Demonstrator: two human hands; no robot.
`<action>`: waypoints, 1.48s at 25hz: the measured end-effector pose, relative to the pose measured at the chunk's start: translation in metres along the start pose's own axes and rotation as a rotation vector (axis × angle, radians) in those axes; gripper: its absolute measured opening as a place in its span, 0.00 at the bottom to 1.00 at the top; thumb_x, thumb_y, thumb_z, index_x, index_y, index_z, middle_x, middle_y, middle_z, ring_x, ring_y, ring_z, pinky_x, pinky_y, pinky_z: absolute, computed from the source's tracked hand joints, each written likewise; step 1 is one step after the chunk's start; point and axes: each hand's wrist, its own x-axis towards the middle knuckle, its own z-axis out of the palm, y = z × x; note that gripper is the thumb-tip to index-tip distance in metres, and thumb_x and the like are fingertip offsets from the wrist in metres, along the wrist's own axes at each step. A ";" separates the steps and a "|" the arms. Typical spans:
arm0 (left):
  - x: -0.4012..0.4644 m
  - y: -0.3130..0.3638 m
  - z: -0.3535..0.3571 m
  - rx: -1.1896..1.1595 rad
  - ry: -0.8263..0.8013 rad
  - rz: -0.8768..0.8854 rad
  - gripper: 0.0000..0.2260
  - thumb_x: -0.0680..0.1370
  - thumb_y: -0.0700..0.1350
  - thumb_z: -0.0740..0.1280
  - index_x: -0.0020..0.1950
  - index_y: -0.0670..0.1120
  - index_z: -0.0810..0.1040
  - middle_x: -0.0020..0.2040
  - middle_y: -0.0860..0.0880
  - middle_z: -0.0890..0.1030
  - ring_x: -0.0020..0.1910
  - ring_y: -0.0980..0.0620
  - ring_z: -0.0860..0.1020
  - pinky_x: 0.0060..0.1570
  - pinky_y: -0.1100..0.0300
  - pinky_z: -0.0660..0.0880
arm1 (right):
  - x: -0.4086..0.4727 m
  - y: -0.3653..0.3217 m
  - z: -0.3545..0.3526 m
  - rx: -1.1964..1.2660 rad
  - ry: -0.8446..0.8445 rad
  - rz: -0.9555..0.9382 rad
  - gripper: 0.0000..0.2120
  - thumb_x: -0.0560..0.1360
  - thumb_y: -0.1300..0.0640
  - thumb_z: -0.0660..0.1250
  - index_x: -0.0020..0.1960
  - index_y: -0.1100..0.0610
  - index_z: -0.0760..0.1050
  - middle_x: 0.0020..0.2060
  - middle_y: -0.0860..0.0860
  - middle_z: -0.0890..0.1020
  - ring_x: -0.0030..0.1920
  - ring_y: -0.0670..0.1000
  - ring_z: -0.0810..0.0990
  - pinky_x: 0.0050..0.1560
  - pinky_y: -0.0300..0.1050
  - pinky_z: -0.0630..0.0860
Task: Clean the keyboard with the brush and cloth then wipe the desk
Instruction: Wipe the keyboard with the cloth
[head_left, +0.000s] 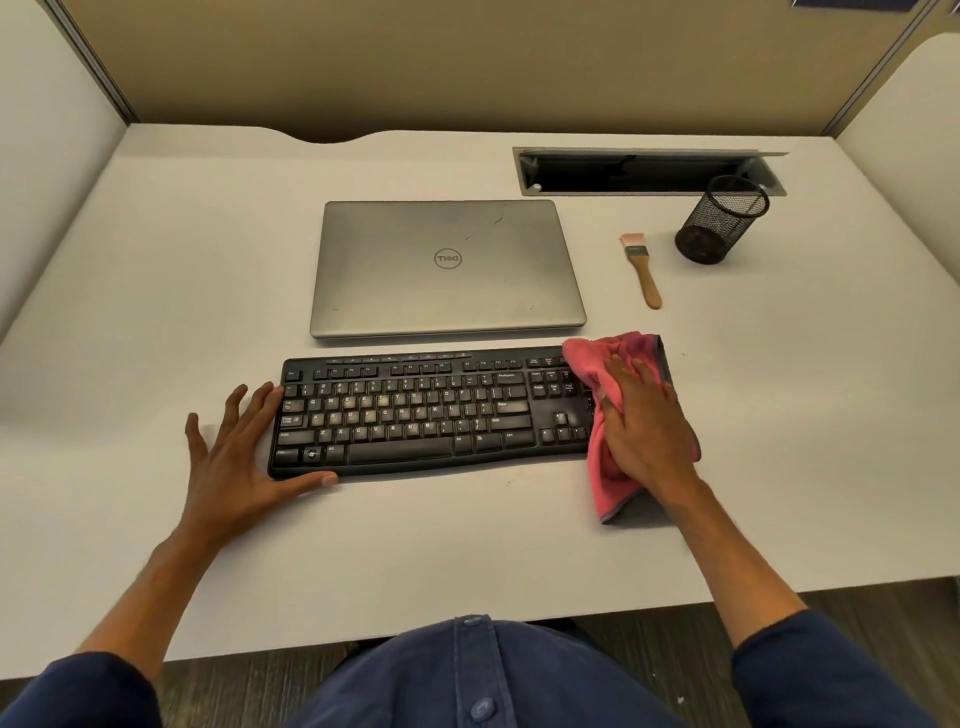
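Right hand (641, 421) presses the pink cloth (608, 364) flat over the keyboard (415, 410) end; left hand (234, 452), fingers spread, braces the other. Mesh cup (719, 221) (contents unclear) stands beside the brush (643, 270).

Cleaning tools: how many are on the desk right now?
2. The pink cloth lies under the right hand on the keyboard's right end; the brush lies untouched between laptop and mesh cup.

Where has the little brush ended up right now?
The brush lies on the desk at the right, between the closed laptop and the black mesh pen cup, untouched by either hand.
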 end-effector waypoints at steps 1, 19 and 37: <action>0.000 0.000 0.001 -0.005 -0.005 0.008 0.56 0.59 0.83 0.58 0.80 0.52 0.58 0.80 0.52 0.59 0.80 0.60 0.46 0.74 0.47 0.34 | 0.000 0.000 -0.006 0.064 0.046 0.059 0.22 0.83 0.53 0.55 0.77 0.50 0.63 0.73 0.53 0.70 0.72 0.58 0.67 0.72 0.58 0.65; 0.090 0.146 0.037 0.436 -0.444 0.454 0.64 0.56 0.85 0.56 0.75 0.54 0.25 0.81 0.46 0.36 0.79 0.45 0.36 0.76 0.43 0.34 | -0.030 0.062 -0.095 0.783 0.268 0.469 0.15 0.82 0.49 0.59 0.64 0.53 0.78 0.51 0.52 0.83 0.53 0.54 0.81 0.57 0.48 0.74; 0.090 0.158 0.018 0.358 -0.449 0.435 0.65 0.54 0.82 0.61 0.81 0.53 0.40 0.79 0.38 0.51 0.77 0.37 0.53 0.75 0.34 0.52 | 0.043 0.129 -0.007 -0.195 -0.047 0.033 0.38 0.75 0.33 0.37 0.81 0.49 0.46 0.80 0.52 0.51 0.80 0.56 0.49 0.77 0.61 0.46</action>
